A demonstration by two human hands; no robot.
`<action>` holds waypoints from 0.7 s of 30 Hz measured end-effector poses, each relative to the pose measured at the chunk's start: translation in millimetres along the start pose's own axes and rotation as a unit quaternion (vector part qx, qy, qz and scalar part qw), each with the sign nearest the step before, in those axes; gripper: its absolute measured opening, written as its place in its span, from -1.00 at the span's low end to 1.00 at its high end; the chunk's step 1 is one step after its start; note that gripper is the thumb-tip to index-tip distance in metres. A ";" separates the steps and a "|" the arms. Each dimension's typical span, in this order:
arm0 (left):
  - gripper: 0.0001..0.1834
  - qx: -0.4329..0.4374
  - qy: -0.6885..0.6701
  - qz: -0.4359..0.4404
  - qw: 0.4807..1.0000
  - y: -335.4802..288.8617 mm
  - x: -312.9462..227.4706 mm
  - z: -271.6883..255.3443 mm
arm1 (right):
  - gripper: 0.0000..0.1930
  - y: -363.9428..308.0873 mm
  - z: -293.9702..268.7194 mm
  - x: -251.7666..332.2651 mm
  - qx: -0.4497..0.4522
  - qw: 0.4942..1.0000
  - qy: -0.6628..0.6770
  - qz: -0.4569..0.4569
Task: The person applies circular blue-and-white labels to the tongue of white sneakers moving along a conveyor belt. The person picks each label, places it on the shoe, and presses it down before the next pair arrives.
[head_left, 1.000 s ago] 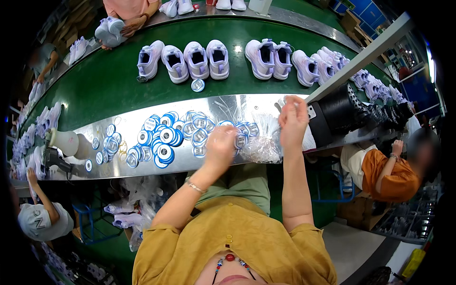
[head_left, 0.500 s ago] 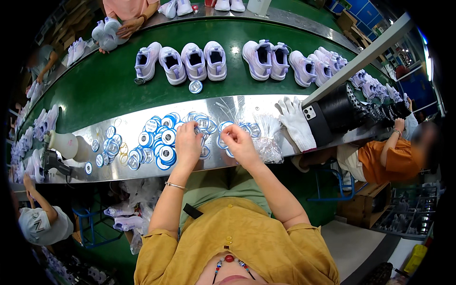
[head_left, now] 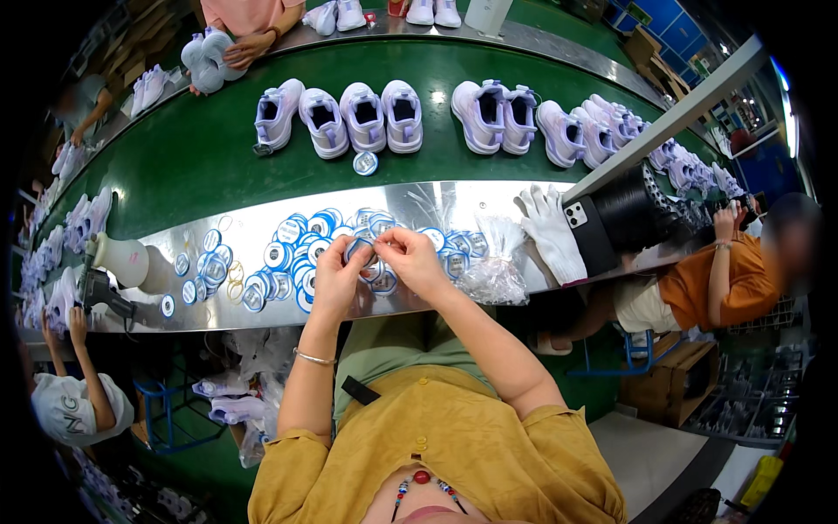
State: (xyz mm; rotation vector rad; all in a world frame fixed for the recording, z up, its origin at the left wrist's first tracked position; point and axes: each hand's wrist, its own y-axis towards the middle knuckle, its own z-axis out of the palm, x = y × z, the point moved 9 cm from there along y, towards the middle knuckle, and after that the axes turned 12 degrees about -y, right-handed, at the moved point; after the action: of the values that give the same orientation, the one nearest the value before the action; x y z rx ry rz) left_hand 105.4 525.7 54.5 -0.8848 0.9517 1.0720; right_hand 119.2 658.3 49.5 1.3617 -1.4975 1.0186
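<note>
Over the metal ledge [head_left: 209, 316] my two hands meet, fingertips close together. My left hand [head_left: 337, 276] pinches a round blue-and-white tag [head_left: 359, 248] between thumb and fingers. My right hand [head_left: 419, 269] is closed in a pinch at the tag's right edge; whatever lies between its fingertips is too small to make out. Left of and behind my hands spreads a pile of round tags [head_left: 278, 255]. More tags [head_left: 453, 262] lie to the right, beside a bundle of clear plastic strands [head_left: 496, 272].
Pale lilac sneakers [head_left: 402, 118] stand on the green belt [head_left: 218, 166], with one tag [head_left: 365, 163] near them. A white glove [head_left: 552, 231], a phone [head_left: 576, 214] and a black cylinder [head_left: 624, 210] lie at right. A white spool [head_left: 120, 259] stands at left. Co-workers sit on both sides.
My left hand has lifted a tag and drawn it nearer to me. My right hand has moved left to meet it. A far co-worker still holds a pair of shoes.
</note>
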 end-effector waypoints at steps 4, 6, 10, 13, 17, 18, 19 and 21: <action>-0.93 0.015 -0.017 0.000 1.000 -4.7 0.0 5.4 | -0.86 0.4 -5.4 9.3 0.033 0.999 -0.021 -0.008; -0.92 0.015 0.006 0.007 1.000 -5.2 0.7 4.6 | -0.86 1.2 -6.5 13.0 0.038 0.999 -0.030 -0.009; -0.91 0.007 0.169 0.053 0.984 -9.2 -5.7 6.3 | -0.85 1.8 -6.2 17.3 0.018 0.998 -0.046 -0.044; -0.89 -0.019 0.172 0.078 0.982 -13.9 -8.4 4.5 | -0.84 -3.5 -8.7 30.7 -0.007 0.992 -0.108 -0.058; -0.89 -0.054 0.013 0.046 0.997 -18.0 -14.3 2.6 | -0.84 -14.8 -15.4 46.8 -0.032 0.991 -0.120 -0.038; -0.89 -0.058 -0.011 0.036 0.998 -19.3 -14.8 2.5 | -0.85 -17.7 -16.4 46.9 -0.042 0.991 -0.119 -0.033; -0.89 -0.058 -0.015 0.037 0.998 -19.5 -14.3 2.1 | -0.86 -19.1 -15.1 49.5 -0.057 0.989 -0.122 -0.066; -0.90 -0.058 -0.025 0.039 0.997 -18.9 -11.4 2.1 | -0.88 -21.0 -12.2 50.5 -0.087 0.979 -0.128 -0.132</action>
State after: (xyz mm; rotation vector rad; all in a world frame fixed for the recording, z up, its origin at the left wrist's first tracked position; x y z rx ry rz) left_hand 121.7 519.6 68.1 -0.9176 0.8952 1.2214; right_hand 138.4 652.8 101.9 1.5567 -1.5001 0.5496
